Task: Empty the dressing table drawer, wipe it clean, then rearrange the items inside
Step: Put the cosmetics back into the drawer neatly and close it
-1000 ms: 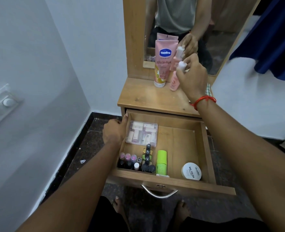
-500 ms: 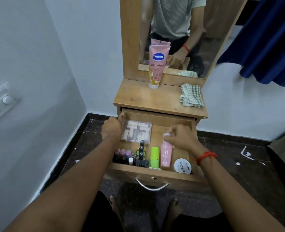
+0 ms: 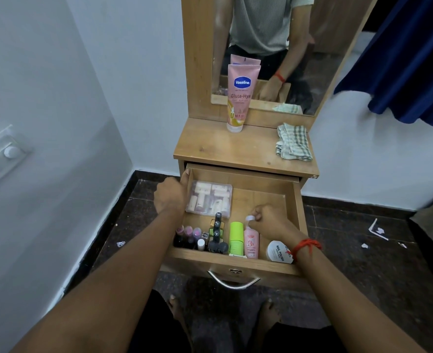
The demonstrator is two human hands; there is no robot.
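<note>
**A:** What's the hold on the left?

**B:** The left hand (image 3: 171,197) is curled over the left wall of the drawer (image 3: 248,179), bracing it. Just inside sits a clear case (image 3: 209,201), with small nail polish bottles (image 3: 188,236) along the front. Next come a green bottle (image 3: 236,235) and then the pink bottle (image 3: 251,242).

**A:** And the right hand?

**B:** The right hand (image 3: 271,220) is pinching the pink bottle's white cap. The bottle is in the gap between the green one and the white jar (image 3: 277,252). I'd settle it snug against the green bottle before letting go, and lift the fingers straight off so the jar isn't nudged. I can't tell whether it's standing upright or leaning.

**A:** Has anything changed from a second ago?

**B:** Yes. That pink bottle was on the tabletop (image 3: 235,149) beside the Vaseline tube (image 3: 239,98), and now it's in the drawer. The tube stands alone up there, with the checked cloth (image 3: 294,145) well to its right. The left hand hasn't moved.
</note>
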